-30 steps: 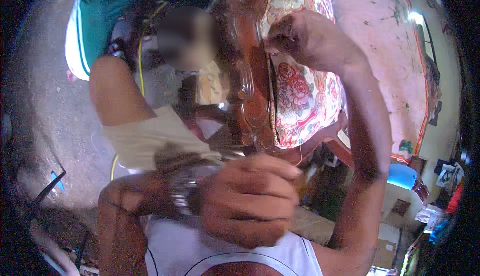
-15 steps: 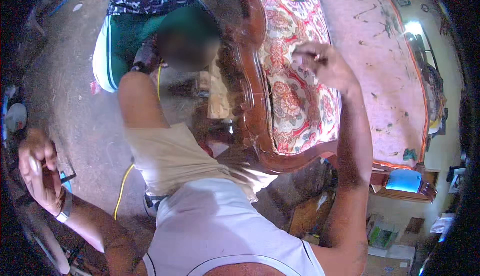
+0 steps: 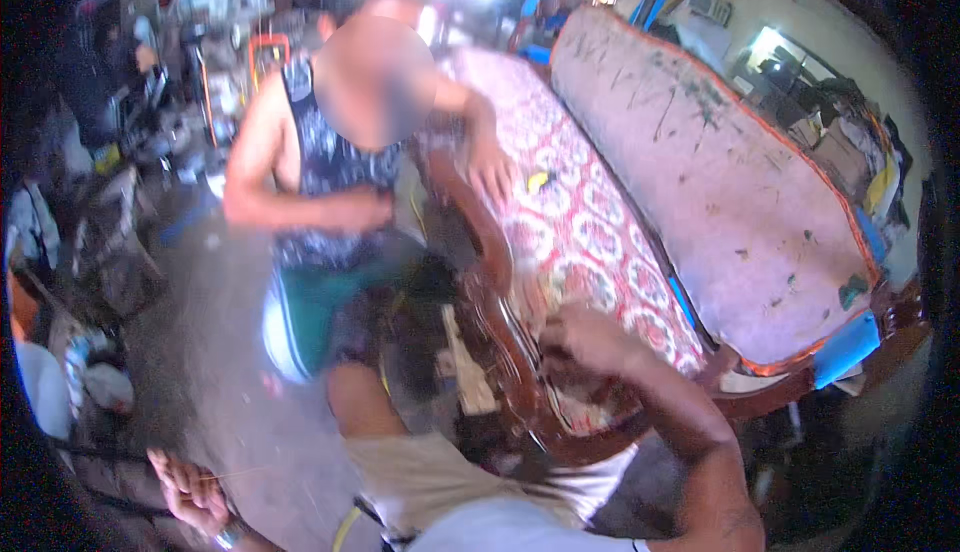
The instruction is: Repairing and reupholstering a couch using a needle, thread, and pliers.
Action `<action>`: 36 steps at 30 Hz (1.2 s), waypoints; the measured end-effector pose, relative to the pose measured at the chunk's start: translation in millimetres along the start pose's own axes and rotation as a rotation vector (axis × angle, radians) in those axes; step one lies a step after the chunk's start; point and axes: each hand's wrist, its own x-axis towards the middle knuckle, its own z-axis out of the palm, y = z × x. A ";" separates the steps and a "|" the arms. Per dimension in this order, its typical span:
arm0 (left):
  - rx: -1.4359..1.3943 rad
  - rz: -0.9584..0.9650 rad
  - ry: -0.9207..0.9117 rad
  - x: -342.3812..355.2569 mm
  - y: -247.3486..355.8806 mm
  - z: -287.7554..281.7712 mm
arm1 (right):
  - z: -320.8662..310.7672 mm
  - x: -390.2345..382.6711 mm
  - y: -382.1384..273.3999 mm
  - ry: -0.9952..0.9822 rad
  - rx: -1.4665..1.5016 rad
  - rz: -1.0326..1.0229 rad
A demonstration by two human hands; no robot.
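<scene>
At the lower left, away from the furniture, is my left hand, its fingers curled together. A fine thread stretches from these fingers toward the right. My right hand is over the near end of the floral upholstery, close to the carved wooden frame. Its fingers are bent and smeared by motion, so what they hold, if anything, does not show. The red and white patterned fabric covers a long padded section inside the brown, glossy frame.
Across the frame a person sits with one hand on the fabric, beside a small yellow item. A pink padded panel with orange edging stands at the right. Wood pieces lie below the frame; clutter fills the far left.
The view has tilted up, bringing the other person's upper body and the background into sight. My right hand has moved nearer the frame's near edge. My left hand remains off to the left.
</scene>
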 end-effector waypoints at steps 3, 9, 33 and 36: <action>0.120 0.014 -0.076 1.4 14.7 11.8 | -8.6 1.1 -25.1 0.029 -0.075 0.073; 0.114 0.128 0.084 16.7 -19.0 48.6 | 2.1 -0.2 -22.7 -0.017 -0.262 0.050; 1.228 -0.394 -0.702 46.0 -59.2 252.9 | -20.2 -108.4 -92.1 0.310 1.143 0.499; 1.124 -0.210 -0.745 51.1 -86.8 264.7 | -1.5 -145.3 -83.3 0.604 1.191 0.390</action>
